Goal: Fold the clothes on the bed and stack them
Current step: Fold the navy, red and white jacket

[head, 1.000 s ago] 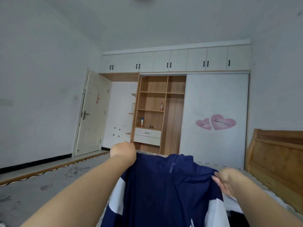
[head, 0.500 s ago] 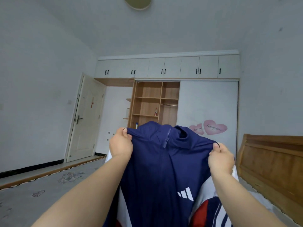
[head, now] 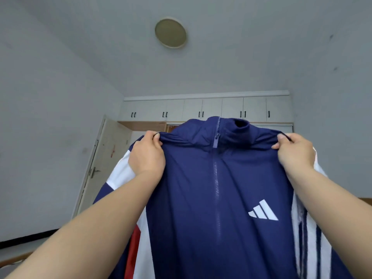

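Navy zip-front track jacket [head: 211, 198] with white and red panels held up by the shoulders, left hand [head: 148, 156] and right hand [head: 295, 153] each with grip pinching fabric; unfolded yet, stacking not begun, bed out of sight.

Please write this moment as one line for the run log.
step: hold jacket up | left hand: grips shoulder | right hand: grips shoulder | zip: closed
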